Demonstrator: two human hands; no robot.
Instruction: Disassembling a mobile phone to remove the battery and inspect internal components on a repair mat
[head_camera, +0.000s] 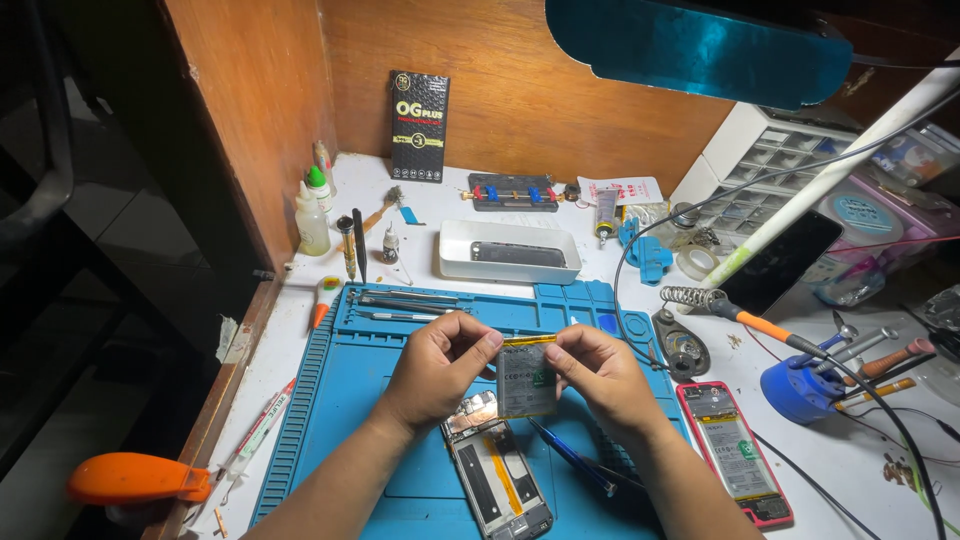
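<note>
A: Head view, bench entry. Left hand (437, 366) and right hand (597, 377) both pinched shut on a flat grey phone battery (526, 380), one hand at each side edge, thumbs toward the middle. Battery held upright-ish, face to the camera, lifted off the blue work mat (370, 400).

B: Where does it sit against the phone?

A: Just above the opened phone body (498, 476), which lies on the mat with its back off and a yellow strip showing inside. Cannot tell whether the battery's lower edge touches it.

B: Anything close by?

A: Blue pen-like tool (570, 457) on the mat, just right of the phone body, under the right wrist. Second phone with a red rim (736, 454) lies further right on the white bench, well apart. White tray (510, 251) behind the mat, tweezers (405, 299) in the mat's top slot, soldering iron with orange grip (765, 325) resting at the right
</note>
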